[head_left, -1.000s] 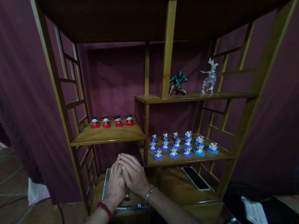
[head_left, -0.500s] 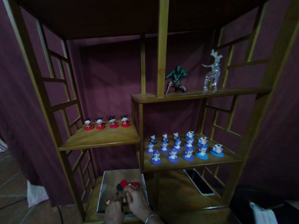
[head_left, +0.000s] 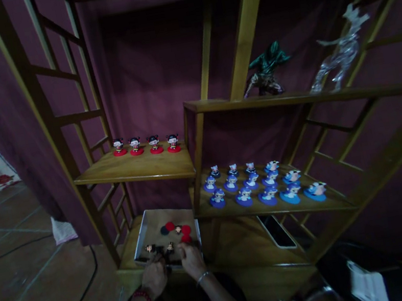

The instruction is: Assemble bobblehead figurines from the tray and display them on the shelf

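Observation:
A shallow white-edged box (head_left: 141, 237) stands on the lower left shelf, with small dark-haired figures (head_left: 150, 248) and red discs (head_left: 186, 230) inside. My left hand (head_left: 155, 277) is at the box's front edge, fingers bent together over something dark that I cannot make out. Beside it, my right hand (head_left: 192, 260) reaches over the front right part of the box, its fingers closed near a red disc (head_left: 186, 238); what they hold is hidden. Several black-haired figures on red bases (head_left: 155, 144) stand in a row on the shelf above.
Several blue and purple figures (head_left: 244, 196) fill the middle right shelf. A phone (head_left: 277, 232) lies below them. A green crouching figure (head_left: 267, 70) and a clear deer (head_left: 343, 53) stand higher up. Wooden posts (head_left: 197, 159) divide the shelves.
The view has shifted closer to the shelves. My hands have drawn back towards the box's front edge and moved apart a little, uncovering more of the figures and discs.

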Demonstrator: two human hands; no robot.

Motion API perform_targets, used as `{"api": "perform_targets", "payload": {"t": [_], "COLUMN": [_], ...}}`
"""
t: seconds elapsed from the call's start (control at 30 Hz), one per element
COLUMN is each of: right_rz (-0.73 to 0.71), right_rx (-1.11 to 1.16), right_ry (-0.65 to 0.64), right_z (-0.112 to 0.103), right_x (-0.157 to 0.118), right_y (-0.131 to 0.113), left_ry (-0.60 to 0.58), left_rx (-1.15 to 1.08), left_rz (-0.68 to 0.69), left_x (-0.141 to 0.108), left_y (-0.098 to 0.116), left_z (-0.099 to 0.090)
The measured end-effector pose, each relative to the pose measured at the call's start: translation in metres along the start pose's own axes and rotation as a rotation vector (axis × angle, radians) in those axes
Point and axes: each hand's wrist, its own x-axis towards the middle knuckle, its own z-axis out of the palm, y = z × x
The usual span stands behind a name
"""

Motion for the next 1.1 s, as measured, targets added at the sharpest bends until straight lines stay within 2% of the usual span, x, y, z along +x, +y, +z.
{"api": "perform_targets", "payload": {"t": [0.2, 0.3, 0.53, 0.77, 0.97, 1.1], "right_rz": [0.031, 0.078, 0.052, 0.029, 0.048, 0.003], "right_rx": [-0.063, -0.097, -0.117, -0.049, -0.058, -0.032], "right_ry": [-0.066, -0.098, -0.178, -0.142, -0.144, -0.151], "right_z": [0.008, 0.012, 0.026, 0.042, 0.044, 0.047], "right_x": [0.006, 0.014, 0.029, 0.043, 0.051, 0.054], "right_y": [0.005, 0.005, 0.002, -0.006, -0.008, -0.006], "left_ry": [0.063, 0.063, 0.091, 0.144, 0.182, 0.243], "left_rx": [0.003, -0.014, -0.035, -0.006, -0.047, -0.108], "left_rz": [0.050, 0.029, 0.009, -0.029, -0.114, -0.142], "left_x": [-0.003, -0.001, 0.006, 0.013, 0.019, 0.023], "left_y": [-0.004, -0.005, -0.007, -0.005, -0.007, -0.010], "left_z": [0.001, 0.004, 0.005, 0.012, 0.019, 0.024]}}
